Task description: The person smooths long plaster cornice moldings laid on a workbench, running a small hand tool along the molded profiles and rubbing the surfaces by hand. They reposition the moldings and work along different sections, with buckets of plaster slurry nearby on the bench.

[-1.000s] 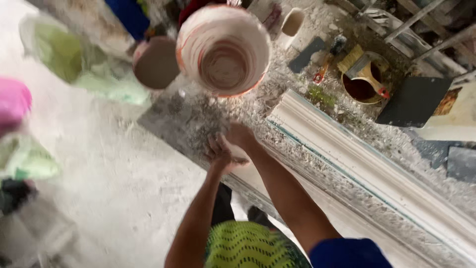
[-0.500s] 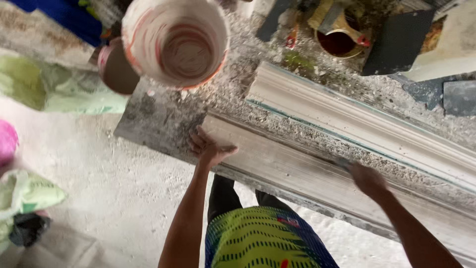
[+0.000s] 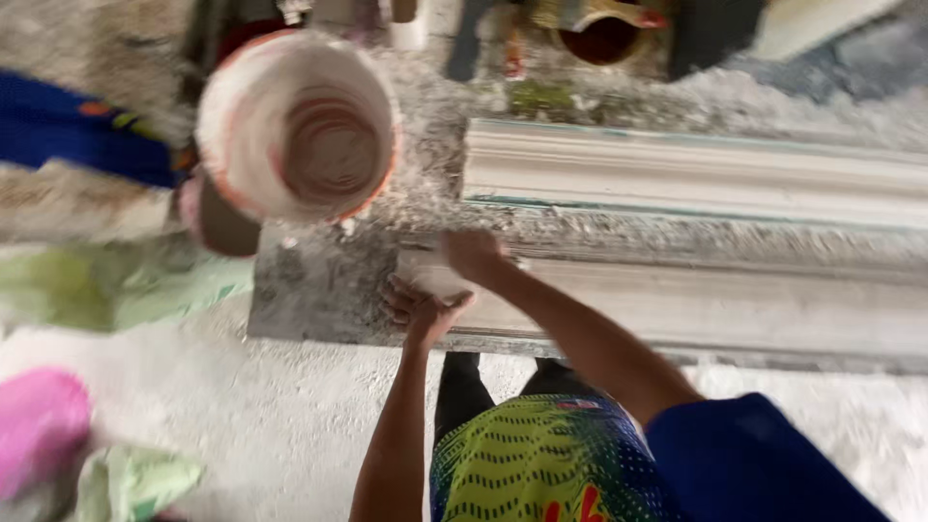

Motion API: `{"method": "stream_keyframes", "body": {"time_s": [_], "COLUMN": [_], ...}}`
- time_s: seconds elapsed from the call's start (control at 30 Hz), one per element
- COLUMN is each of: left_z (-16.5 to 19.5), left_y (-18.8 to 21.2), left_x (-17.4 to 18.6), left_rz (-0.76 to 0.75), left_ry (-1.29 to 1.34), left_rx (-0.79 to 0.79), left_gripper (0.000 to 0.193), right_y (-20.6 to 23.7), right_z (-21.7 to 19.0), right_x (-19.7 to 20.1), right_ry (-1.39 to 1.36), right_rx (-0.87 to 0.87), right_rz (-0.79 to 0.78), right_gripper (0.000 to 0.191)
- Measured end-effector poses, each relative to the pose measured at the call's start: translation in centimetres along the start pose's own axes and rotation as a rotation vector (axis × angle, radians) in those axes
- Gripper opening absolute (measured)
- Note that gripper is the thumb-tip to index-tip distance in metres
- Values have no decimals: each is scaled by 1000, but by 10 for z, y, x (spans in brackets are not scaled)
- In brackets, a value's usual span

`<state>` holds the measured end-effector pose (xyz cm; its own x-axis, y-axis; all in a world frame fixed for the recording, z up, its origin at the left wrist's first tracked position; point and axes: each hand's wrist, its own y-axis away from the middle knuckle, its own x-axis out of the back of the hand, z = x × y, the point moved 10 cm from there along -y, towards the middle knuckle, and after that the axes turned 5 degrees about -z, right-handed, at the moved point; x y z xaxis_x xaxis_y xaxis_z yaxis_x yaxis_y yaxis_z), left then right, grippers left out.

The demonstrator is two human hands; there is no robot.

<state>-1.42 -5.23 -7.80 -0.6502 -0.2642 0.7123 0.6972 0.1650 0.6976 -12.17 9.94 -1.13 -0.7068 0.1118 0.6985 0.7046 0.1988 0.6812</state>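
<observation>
A long white plaster moulding point(image 3: 696, 304) lies along the near edge of a dusty workbench point(image 3: 309, 290). My left hand point(image 3: 418, 307) cups its left end from below, fingers curled on the white end piece point(image 3: 430, 275). Above that same end, my right hand point(image 3: 474, 256) presses down with the fingers closed on it. The view is blurred, so the exact grip is unclear. A second, wider moulding point(image 3: 696, 174) lies parallel behind the first one.
A white bucket with an orange rim point(image 3: 300, 126), smeared with plaster inside, stands at the bench's left. Behind it are a dark bowl point(image 3: 217, 222), a yellow jug point(image 3: 604, 29) and tools. Green cloth point(image 3: 116, 285) and a pink object point(image 3: 39, 425) lie on the floor.
My right hand has come in from the right along the near moulding and joined my left hand at its left end. The view has swung towards the bench.
</observation>
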Motion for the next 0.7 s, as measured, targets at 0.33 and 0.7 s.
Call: {"method": "stream_keyframes", "body": {"time_s": [0.33,0.7], "left_z": [10,13], "left_y": [11,11], "left_x": [-38,-26], "left_rz": [-321,-134], "left_ry": [97,-119], "left_rx": [-28,-118], "left_gripper": [160,149], "right_y": [314,221], "right_z": [421,261], "right_x": [-63,-120], "right_ry": [-173,-2316], "right_rx": [-733,-255], "right_rz": [-67,789], "right_gripper": [44,36]}}
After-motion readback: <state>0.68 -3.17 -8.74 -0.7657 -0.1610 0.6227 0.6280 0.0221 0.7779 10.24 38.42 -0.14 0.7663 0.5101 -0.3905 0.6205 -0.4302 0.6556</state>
